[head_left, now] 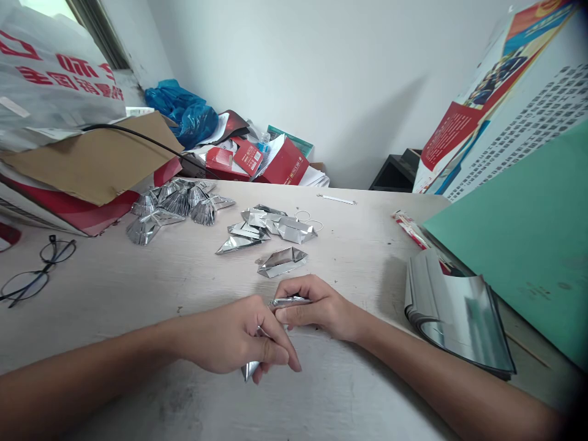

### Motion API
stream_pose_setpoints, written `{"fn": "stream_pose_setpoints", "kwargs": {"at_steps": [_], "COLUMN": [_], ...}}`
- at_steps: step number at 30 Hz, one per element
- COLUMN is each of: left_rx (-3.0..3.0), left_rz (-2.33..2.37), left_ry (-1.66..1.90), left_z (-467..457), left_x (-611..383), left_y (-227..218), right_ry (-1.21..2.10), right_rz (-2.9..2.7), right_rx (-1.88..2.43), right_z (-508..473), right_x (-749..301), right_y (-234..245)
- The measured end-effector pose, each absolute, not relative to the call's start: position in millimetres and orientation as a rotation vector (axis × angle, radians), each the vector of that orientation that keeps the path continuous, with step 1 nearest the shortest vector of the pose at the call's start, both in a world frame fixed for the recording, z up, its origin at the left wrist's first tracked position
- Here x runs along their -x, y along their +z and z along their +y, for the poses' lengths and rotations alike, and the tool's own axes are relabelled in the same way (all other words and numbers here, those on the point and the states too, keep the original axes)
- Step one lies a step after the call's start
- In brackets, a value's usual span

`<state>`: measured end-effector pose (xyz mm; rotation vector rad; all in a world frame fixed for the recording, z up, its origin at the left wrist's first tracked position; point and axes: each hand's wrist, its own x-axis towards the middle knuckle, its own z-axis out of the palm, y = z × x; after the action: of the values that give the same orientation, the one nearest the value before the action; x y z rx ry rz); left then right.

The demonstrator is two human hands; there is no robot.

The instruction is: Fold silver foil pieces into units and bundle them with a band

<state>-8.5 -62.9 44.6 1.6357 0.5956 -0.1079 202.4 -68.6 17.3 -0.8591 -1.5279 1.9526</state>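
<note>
Scuffed whitish tabletop (pixel 353 263); pale wall (pixel 294 73) beyond; red packaging (pixel 285 164) heaped between; left hand (pixel 239 337) and right hand (pixel 319 308), fingers clamped on silver foil (pixel 290 301).

Left hand (pixel 250 337) and right hand (pixel 319 308) on silvery foil (pixel 291 301) (partly visible), foil pieces (pixel 275 225) beyond.

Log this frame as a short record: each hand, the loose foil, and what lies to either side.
Left hand: holding silver foil, tip showing below the fingers
Right hand: pinching folded foil between thumb and fingers
Same piece in both: cannot tell
Beyond hands: folded foil pieces
Far left: fan-pleated foil pieces; nearer, eyeglasses
Right: stack of silver sheets
</note>
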Motion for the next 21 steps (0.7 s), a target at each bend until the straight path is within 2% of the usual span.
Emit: {"fn": "stream_pose_setpoints", "kwargs": {"at_steps": [2, 7, 10, 13, 15, 21], "left_rx": [-1.629, -1.731, -1.871, -2.05, -2.2, -2.754], "left_rz": [0.635, 0.847, 0.776, 0.635, 0.567, 0.355], "left_ry": [0.012, 0.58, 0.727, 0.703, 0.65, 0.604], "left_z": [-63.8, -60.0, -58.4, -62.1, -65.9, -77.5], "left_x": [7.8, 5.6, 8.2, 13.1, 14.4, 7.3], "left_y": [41.1, 36.0, 36.9, 39.4, 42.2, 45.4], "right_ry": [1.888, 1.641, 1.671, 1.588, 1.364, 0.39], "right_rz": [-1.46, -1.285, -1.54, -1.913, -2.098, -2.259], "right_rx": [0.837, 0.813, 0.803, 0.757, 0.785, 0.897], "right_z": [-67.1, -61.4, -62.6, -67.0, -71.0, -85.7], "right_x": [-201.9, -199.1, -199.7, -201.6, -201.5, -193.9], "right_y": [14.6, 9.7, 20.7, 34.7, 37.7, 19.1]}}
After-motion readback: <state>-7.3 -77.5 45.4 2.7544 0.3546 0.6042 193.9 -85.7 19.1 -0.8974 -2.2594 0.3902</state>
